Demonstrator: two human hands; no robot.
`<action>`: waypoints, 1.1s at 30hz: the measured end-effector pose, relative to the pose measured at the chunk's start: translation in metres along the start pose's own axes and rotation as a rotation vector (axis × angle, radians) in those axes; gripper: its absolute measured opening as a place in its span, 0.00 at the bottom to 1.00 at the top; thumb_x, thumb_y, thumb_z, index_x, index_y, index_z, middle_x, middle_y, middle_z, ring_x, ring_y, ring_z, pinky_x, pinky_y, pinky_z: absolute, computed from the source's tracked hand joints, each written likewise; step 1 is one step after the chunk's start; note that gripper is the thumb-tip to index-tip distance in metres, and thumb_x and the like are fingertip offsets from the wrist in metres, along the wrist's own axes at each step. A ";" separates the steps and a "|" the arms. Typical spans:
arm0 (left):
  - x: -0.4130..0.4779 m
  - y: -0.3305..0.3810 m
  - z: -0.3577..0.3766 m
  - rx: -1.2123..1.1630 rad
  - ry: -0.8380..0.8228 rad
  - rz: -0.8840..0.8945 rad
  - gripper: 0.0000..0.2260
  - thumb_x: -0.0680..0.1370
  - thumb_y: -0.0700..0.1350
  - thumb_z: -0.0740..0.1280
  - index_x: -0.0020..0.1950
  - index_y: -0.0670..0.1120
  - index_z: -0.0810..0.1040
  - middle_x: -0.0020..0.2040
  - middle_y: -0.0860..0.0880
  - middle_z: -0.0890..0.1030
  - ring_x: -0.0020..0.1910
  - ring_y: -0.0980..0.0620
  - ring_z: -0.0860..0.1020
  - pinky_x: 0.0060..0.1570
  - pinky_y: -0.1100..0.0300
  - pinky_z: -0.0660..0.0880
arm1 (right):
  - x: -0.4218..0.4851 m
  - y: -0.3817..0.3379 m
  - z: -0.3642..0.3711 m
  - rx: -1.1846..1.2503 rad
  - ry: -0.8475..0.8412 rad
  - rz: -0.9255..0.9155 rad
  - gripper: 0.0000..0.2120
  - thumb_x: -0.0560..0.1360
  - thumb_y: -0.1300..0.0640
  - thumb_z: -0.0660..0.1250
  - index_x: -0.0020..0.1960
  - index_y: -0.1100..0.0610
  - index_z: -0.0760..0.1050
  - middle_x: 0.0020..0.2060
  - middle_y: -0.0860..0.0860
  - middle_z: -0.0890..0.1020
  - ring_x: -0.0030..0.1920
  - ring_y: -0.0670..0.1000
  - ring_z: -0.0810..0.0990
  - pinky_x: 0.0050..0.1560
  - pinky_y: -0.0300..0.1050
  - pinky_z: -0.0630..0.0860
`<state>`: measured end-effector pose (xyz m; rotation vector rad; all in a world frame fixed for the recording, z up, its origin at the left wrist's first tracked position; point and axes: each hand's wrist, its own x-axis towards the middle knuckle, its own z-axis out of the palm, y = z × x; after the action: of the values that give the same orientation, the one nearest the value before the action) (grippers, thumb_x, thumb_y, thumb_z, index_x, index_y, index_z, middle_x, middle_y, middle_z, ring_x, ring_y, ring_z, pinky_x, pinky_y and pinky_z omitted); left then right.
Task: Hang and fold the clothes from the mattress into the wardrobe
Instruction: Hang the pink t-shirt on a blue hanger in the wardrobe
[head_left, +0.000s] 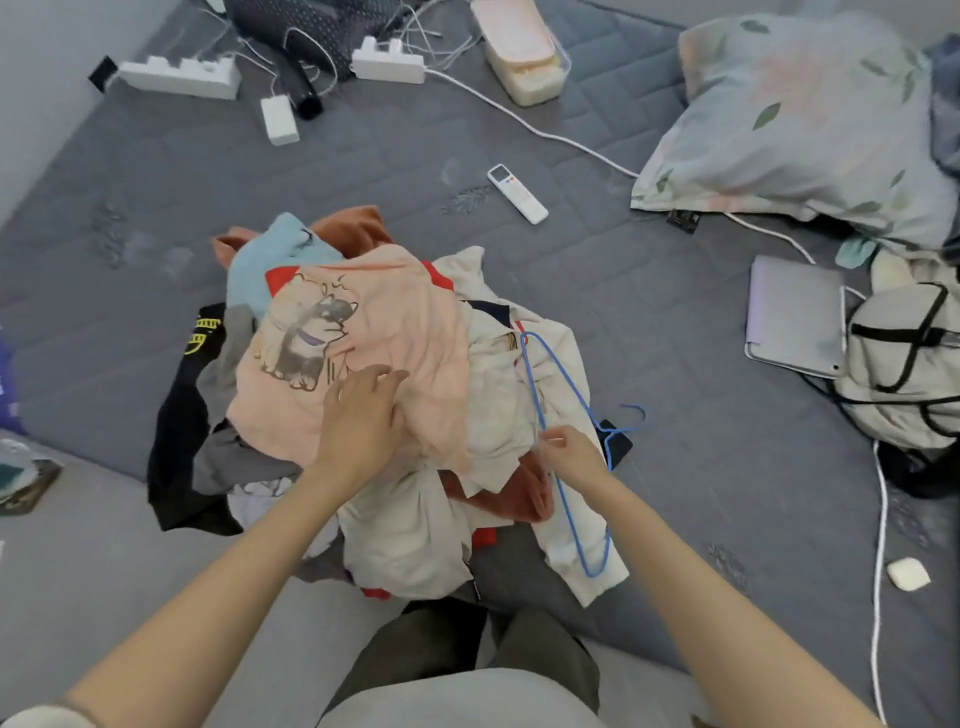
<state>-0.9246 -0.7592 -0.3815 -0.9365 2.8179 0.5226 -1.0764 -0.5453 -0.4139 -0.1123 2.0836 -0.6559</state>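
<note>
A person looks down at a pile of clothes (363, 493) heaped on a grey quilted mattress (675, 322); every place below is given from that pile.

On top of the pile lies a peach T-shirt (395, 322) printed with a cartoon cat. The left hand (361, 410) rests on the near edge of this shirt, palm down, fingers relaxed and gripping nothing. On the right side of the pile, over a cream garment (498, 410), hangs a blue hanger (531, 384) made of thin wire. The right hand (574, 452) pinches its wire between thumb and fingertips, with the hook pointing away to the right of the pile.

At the far side of the pile a light blue garment (270, 260) and a rust-orange garment (353, 228) stick out. A black garment (182, 415) with yellow print spills off the left side.

Beyond the pile, a little to the right, lies a white remote control (517, 193). Further back are a white power strip (387, 65) and loose cables. Far to the right of the pile sits a floral pillow (795, 119). Nearer the person on that side lie a grey laptop (795, 317) and a pale bag (904, 364) with black straps.
</note>
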 end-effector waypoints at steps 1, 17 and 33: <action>0.000 -0.010 -0.004 0.021 0.043 -0.047 0.20 0.78 0.43 0.61 0.71 0.46 0.70 0.70 0.44 0.69 0.68 0.43 0.66 0.66 0.46 0.62 | -0.002 -0.011 0.008 0.002 -0.003 -0.056 0.17 0.79 0.60 0.59 0.67 0.57 0.71 0.64 0.55 0.75 0.62 0.54 0.74 0.60 0.47 0.71; 0.039 -0.103 0.013 -0.221 -0.024 -0.278 0.30 0.77 0.49 0.67 0.76 0.50 0.59 0.70 0.44 0.64 0.67 0.41 0.64 0.57 0.45 0.71 | 0.058 -0.129 0.132 -0.145 -0.150 -0.336 0.35 0.75 0.61 0.66 0.77 0.56 0.54 0.69 0.57 0.68 0.67 0.56 0.70 0.60 0.40 0.67; 0.013 -0.090 -0.006 -0.441 0.022 -0.217 0.05 0.79 0.43 0.64 0.47 0.41 0.72 0.40 0.47 0.74 0.40 0.46 0.72 0.40 0.52 0.67 | 0.039 -0.126 0.090 0.007 0.168 -0.651 0.03 0.80 0.63 0.55 0.49 0.58 0.66 0.41 0.48 0.77 0.38 0.42 0.74 0.36 0.37 0.66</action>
<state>-0.8809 -0.8362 -0.4049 -1.3071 2.6175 1.1334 -1.0476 -0.7025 -0.4205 -0.7775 2.2032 -1.0856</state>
